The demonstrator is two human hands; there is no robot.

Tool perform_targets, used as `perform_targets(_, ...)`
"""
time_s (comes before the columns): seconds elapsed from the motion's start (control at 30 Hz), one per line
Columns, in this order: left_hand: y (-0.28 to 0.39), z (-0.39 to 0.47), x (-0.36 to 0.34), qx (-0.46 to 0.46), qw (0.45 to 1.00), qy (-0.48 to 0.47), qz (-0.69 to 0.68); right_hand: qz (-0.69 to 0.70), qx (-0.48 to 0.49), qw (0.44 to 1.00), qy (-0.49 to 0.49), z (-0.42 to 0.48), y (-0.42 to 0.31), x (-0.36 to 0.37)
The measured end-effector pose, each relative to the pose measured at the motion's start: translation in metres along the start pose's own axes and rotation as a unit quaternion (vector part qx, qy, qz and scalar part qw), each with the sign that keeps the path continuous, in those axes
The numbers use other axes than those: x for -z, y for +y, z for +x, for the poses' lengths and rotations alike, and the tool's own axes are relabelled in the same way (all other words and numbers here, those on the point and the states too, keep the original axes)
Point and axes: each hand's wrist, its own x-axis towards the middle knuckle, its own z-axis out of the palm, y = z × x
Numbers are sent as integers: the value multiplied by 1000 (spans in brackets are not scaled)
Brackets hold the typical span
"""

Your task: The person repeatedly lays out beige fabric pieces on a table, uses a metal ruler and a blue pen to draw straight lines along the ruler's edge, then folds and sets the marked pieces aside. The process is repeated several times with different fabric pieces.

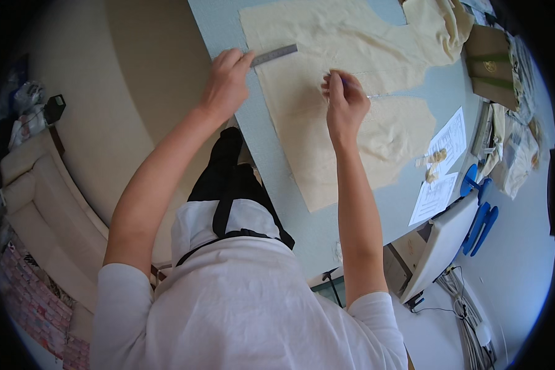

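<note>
My left hand [226, 83] pinches one end of a short steel ruler [277, 54] at the table's left edge. The ruler reaches over the border of a cream fabric piece [296, 129] spread on the table. Above the middle of this fabric is my right hand [348, 104], its fingers curled around a slim bluish thing [344, 82], pen-like but blurred and mostly hidden. A narrow gap with stitch-like marks runs through the fabric right of that hand. The cloth is wrinkled toward its far right part.
A pale blue table [300, 236] carries printed sheets [432, 199] with small fabric scraps [437, 156] on them. More bunched cream cloth [439, 27], a brown paper bag [490, 67] and a plastic bag [515, 155] lie along the far side. A white monitor-like panel [437, 249] stands near the right edge.
</note>
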Motion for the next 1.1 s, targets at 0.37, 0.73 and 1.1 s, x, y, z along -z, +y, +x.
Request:
perform_targets(0.37, 80, -80, -7, 33, 998, -32, -41, 8, -54, 998, -11, -82, 29, 65)
perform_targets(0.73, 80, -82, -13, 13, 999, -33, 2, -42, 18, 997, -65, -69, 38, 41)
perform_targets(1.1, 81, -82, -17, 1, 999, -26, 20, -59, 19, 996, -56, -65, 42, 37)
